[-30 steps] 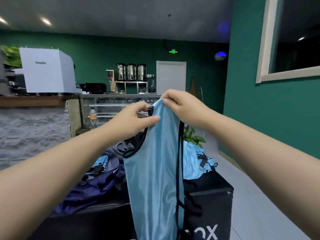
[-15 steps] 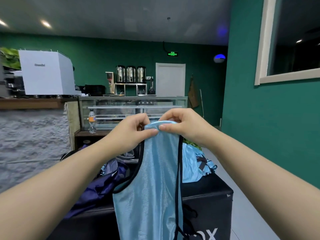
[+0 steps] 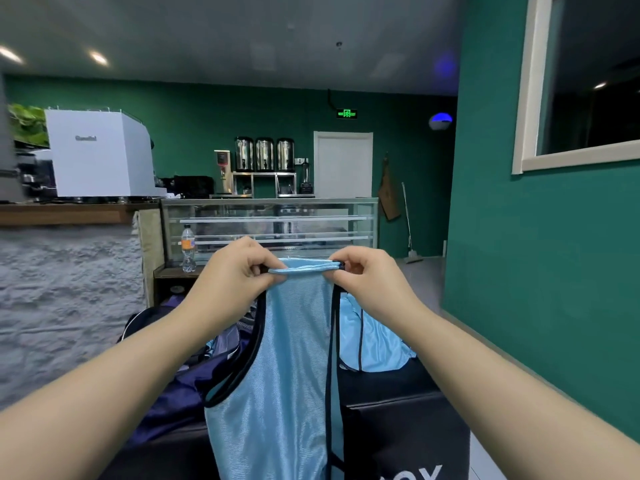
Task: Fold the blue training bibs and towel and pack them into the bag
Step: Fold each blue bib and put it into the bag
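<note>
1. Head view: a light blue training bib (image 3: pixel 287 375) with black trim is held up at the centre of the frame, hanging down toward 6 o'clock.
2. Its top strap is pinched at one end by the left hand (image 3: pixel 239 271), fingers curled round the fabric, and at the other end by the right hand (image 3: pixel 363 275), so that the strap is stretched level between them.
3. A second blue bib (image 3: pixel 374 341) is seen lying at 4 o'clock of the hands, on a black tabletop (image 3: pixel 398 386).
4. A dark navy bag (image 3: pixel 173 393) is seen at 8 o'clock, beside the held bib, on the same surface.
5. A plastic bottle (image 3: pixel 188 247) is seen standing at 10 o'clock, near a glass display case (image 3: pixel 270 220).
</note>
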`<state>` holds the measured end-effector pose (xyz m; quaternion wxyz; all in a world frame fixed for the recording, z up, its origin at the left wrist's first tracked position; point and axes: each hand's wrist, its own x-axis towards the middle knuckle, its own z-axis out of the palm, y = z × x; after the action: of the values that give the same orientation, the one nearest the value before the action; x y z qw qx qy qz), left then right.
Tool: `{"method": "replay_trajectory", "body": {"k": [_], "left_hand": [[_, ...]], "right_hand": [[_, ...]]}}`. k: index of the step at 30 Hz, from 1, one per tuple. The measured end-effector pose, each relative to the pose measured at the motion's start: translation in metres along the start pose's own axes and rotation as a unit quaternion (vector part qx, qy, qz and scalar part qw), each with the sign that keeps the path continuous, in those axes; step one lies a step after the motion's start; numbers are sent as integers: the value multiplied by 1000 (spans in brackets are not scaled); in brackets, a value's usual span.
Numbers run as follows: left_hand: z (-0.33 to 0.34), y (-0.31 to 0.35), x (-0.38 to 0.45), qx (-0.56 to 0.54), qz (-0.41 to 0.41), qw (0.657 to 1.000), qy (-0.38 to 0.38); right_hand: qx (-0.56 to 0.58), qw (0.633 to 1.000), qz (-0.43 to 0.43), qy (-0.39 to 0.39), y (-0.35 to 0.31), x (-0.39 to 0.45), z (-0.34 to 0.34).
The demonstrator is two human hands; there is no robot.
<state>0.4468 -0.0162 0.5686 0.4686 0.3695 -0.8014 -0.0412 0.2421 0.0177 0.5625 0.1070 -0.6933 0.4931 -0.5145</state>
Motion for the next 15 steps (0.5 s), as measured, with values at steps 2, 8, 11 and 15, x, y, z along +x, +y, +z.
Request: {"method": "replay_trajectory", "body": {"k": [2,8,11,15], "left_hand": [[2,-1,-1,-10,-20,1000,9],[4,0,-2,-24,-62,997,28],[4,0,-2,-24,-62,997,30],[6,2,-2,-35,-73,996,35]], "right_hand": [[14,1000,6,4,1,-1,3],[70,997,20,-4,0,-3,7],[81,996,27,1,1,-3,9],[113,993,20,8,4,-1,13]]}}
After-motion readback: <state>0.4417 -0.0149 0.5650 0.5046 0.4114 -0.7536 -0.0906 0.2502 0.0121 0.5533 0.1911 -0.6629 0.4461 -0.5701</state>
